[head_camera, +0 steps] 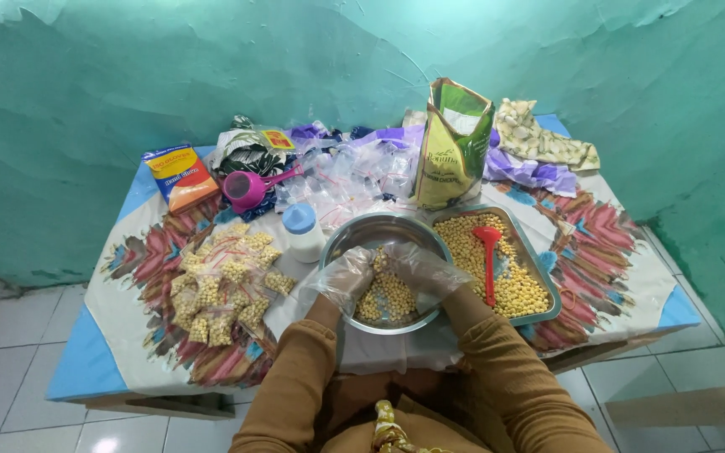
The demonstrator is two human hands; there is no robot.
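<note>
Both gloved hands, the left hand (344, 281) and right hand (424, 270), sit curled in the steel bowl (379, 228), scooping chickpeas (389, 298). Scoop gently, so none spill onto the bench (623, 277).

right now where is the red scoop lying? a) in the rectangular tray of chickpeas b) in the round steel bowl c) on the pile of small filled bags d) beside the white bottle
a: the red scoop lies on the chickpeas in the rectangular tray, to the right of the round steel bowl where the gloved left hand and right hand are working.
</note>
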